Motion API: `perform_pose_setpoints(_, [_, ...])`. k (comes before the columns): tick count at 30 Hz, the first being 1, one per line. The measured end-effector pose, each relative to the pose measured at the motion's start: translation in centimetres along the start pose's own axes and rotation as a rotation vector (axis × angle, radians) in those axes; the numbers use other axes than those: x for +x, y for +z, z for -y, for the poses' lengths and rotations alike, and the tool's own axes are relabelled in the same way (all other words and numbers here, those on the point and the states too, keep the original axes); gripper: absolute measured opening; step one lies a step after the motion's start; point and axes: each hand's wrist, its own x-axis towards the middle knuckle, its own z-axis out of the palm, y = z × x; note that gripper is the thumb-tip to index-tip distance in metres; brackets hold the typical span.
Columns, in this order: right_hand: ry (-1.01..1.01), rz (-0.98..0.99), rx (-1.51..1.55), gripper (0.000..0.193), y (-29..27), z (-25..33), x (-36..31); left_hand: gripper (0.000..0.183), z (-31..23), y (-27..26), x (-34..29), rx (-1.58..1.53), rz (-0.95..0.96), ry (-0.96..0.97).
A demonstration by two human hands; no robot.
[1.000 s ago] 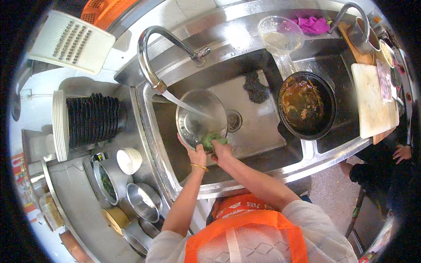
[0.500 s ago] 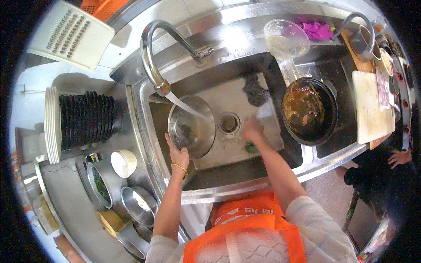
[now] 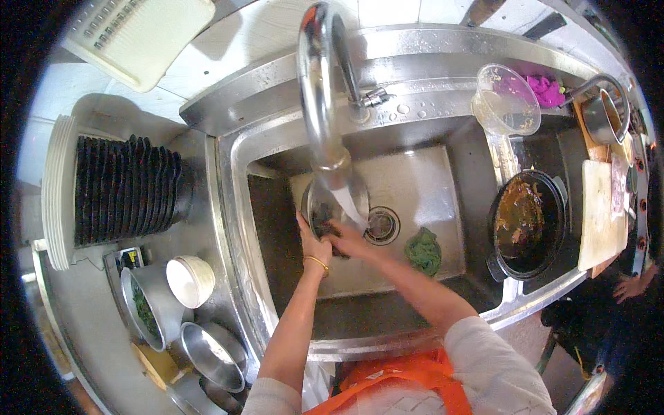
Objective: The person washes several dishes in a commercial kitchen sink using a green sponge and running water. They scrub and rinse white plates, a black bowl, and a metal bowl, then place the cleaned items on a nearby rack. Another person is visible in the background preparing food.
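Observation:
A tilted stainless steel bowl (image 3: pixel 317 202) is in the left part of the sink (image 3: pixel 443 207), beneath the running tap (image 3: pixel 330 162). My left hand (image 3: pixel 312 245) grips its near rim, with a gold bangle at the wrist. Reaching across, my right hand (image 3: pixel 346 241) has its fingers inside the bowl, close to my left hand. Those fingers are blurred and partly hidden, so what they hold, if anything, does not show. Water pours into the bowl and toward the round drain (image 3: pixel 382 225). A crumpled green cloth or scouring pad (image 3: pixel 423 251) lies right of the drain.
A black pot (image 3: pixel 529 225) with brown liquid stands in the right basin. Behind it are a clear plastic strainer or scoop (image 3: pixel 508 100) and a magenta cloth (image 3: pixel 545 91). Black plates (image 3: pixel 128 190), a white bowl (image 3: pixel 190 281) and metal pots (image 3: pixel 214 356) stand left. A cutting board (image 3: pixel 602 214) lies right.
My right hand has moved left from beside the drain into the bowl. The green cloth or pad now shows fully. A dark patch at the sink's far side no longer shows. The view has shifted.

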Motion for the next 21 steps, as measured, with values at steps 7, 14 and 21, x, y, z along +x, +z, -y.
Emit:
perform_pose_setpoints(7, [-0.210,-0.098,-0.121,0.039,-1.4,-2.0,3.4,0.084,1.0,-1.5,1.3,0.161,0.143,-0.111])
perform_pose_setpoints(14, [-0.012,-0.153,-0.267,0.036,4.5,-2.4,0.9,0.084,-0.7,-2.6,1.4,0.225,0.155,-0.134])
perform_pose_setpoints(21, [0.080,0.032,-0.403,0.040,2.1,-2.5,1.7,0.087,3.8,0.2,-0.6,-0.179,-0.053,0.090])
